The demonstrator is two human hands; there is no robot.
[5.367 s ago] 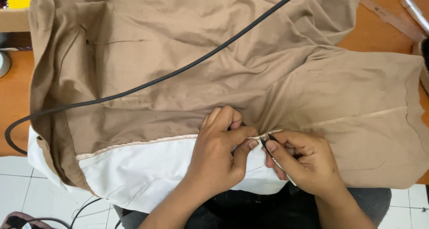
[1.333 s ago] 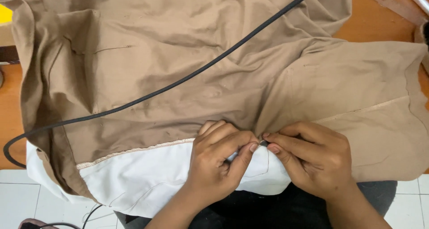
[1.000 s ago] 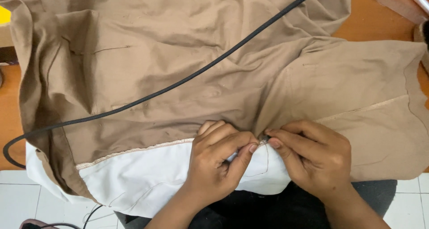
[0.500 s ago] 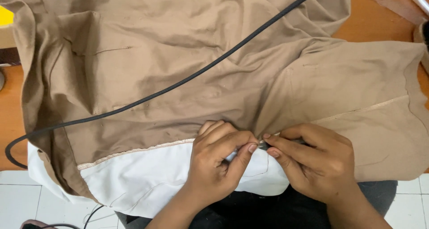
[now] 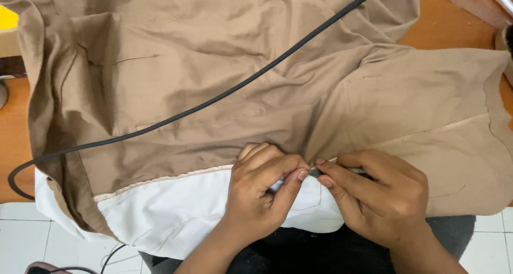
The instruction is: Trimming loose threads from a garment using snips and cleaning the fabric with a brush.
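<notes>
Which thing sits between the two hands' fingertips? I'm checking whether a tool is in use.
In the head view, a thin metal tool held by the right hand meets the left hand over the seam.

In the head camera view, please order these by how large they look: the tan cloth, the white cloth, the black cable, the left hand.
1. tan cloth, filling most of the view
2. white cloth
3. left hand
The black cable is long but very thin, so I leave it unranked.
</notes>
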